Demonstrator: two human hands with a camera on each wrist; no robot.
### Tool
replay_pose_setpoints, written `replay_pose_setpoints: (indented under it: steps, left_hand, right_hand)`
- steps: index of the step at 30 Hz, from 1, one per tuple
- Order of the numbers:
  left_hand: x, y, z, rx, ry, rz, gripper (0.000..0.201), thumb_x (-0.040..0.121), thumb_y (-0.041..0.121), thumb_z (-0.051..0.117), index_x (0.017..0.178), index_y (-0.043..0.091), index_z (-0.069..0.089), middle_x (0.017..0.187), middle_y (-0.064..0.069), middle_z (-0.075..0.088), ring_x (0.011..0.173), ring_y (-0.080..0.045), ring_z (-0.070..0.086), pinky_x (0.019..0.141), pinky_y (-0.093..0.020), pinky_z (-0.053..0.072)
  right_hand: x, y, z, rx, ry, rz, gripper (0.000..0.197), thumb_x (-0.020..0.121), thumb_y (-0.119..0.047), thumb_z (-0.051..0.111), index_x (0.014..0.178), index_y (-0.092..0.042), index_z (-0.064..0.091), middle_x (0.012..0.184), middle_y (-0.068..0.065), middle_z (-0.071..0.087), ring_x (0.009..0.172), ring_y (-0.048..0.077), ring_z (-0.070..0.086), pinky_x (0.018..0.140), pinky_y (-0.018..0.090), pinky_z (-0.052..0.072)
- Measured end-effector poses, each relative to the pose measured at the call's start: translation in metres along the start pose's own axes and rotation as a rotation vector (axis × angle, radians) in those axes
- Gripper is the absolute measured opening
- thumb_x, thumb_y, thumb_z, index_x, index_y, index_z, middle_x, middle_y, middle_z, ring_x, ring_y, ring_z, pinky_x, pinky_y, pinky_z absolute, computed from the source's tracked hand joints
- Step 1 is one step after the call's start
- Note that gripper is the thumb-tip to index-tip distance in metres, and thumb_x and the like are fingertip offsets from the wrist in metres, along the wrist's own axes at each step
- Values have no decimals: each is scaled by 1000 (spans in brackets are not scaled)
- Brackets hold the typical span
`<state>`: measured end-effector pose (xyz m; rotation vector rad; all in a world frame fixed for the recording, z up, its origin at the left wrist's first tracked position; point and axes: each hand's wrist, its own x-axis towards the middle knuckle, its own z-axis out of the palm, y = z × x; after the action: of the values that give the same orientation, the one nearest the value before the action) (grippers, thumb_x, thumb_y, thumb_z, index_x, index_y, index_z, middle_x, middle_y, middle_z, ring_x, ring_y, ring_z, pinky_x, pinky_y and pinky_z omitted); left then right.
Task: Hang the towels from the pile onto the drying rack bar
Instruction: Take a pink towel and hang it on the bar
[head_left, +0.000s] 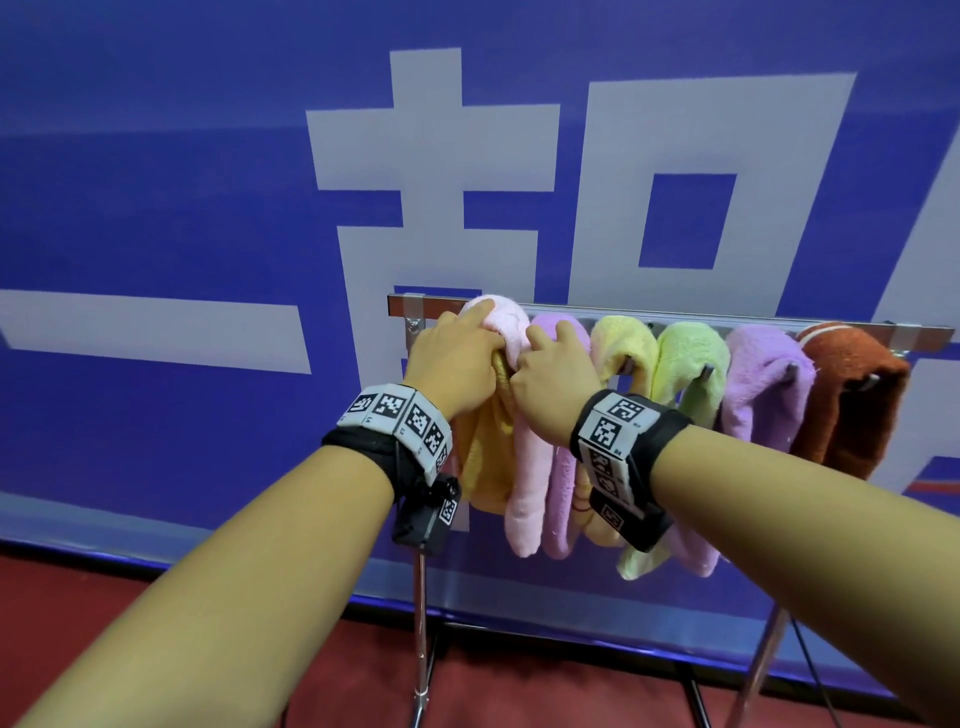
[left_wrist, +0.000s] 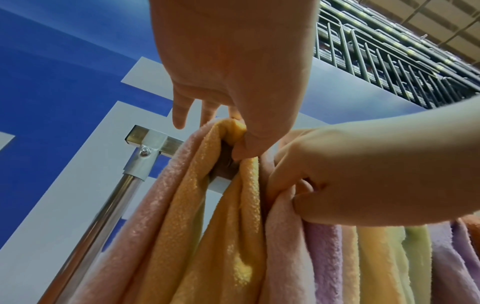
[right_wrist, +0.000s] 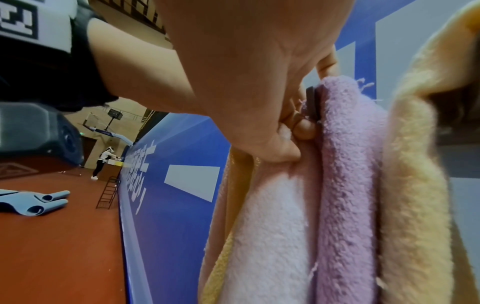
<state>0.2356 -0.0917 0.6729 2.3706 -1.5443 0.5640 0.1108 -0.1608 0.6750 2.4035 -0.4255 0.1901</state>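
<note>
Towels drape lengthwise over the rack bar (head_left: 675, 315); left hand (head_left: 457, 358) pinches the orange towel (left_wrist: 207, 226) (leftmost), right hand (head_left: 556, 374) grips the pink towel (head_left: 524, 467) beside it.

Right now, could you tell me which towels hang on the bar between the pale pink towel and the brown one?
In the head view, four hang between the pale pink towel and the brown towel: lilac, yellow, green, purple.

Indoor sports hall: red court floor (right_wrist: 64, 236) below the fingers, blue banner wall (head_left: 156, 208) just beyond them, basketball hoop (right_wrist: 103, 125) far off, tiered railings (left_wrist: 389, 61) overhead.
</note>
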Motion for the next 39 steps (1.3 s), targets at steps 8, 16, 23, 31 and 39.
replay_pose_setpoints:
  steps: [8, 16, 23, 31, 39]
  left_hand:
    - [-3, 1, -12, -75, 126, -4, 27, 85, 18, 52, 99, 26, 73, 136, 4, 57, 122, -26, 49, 99, -42, 39]
    - [7, 17, -12, -74, -9, 17, 31, 97, 32, 47, 123, 35, 64, 149, 4, 37, 134, -26, 32, 103, -49, 34]
    - [14, 24, 5, 1, 34, -9, 32, 94, 35, 52, 125, 36, 61, 146, 2, 35, 135, -27, 28, 95, -52, 38]
    - [18, 29, 25, 109, 165, -49, 32, 96, 31, 56, 127, 36, 60, 139, -1, 41, 132, -29, 33, 69, -39, 47]
    - [17, 27, 25, 17, 177, -57, 32, 91, 22, 60, 121, 30, 67, 143, 0, 40, 139, -26, 28, 74, -40, 48]
  right_hand:
    - [6, 5, 22, 17, 14, -126, 30, 91, -26, 44, 108, -27, 69, 106, -5, 62, 109, 26, 43, 88, 44, 30]
    - [0, 33, 33, 373, 421, -208, 11, 69, -14, 59, 71, -21, 67, 76, -1, 63, 75, 30, 55, 64, 37, 38]
    - [18, 51, 36, 562, 252, 97, 41, 77, -37, 42, 105, -17, 63, 118, -1, 58, 107, 26, 51, 80, 39, 48]
    - [22, 57, 53, 514, 231, 115, 34, 85, -33, 53, 117, -30, 64, 122, -2, 52, 103, 23, 47, 71, 36, 51]
    - [19, 50, 45, 516, 254, 151, 29, 84, -30, 52, 107, -30, 70, 112, 0, 55, 100, 27, 53, 64, 32, 46]
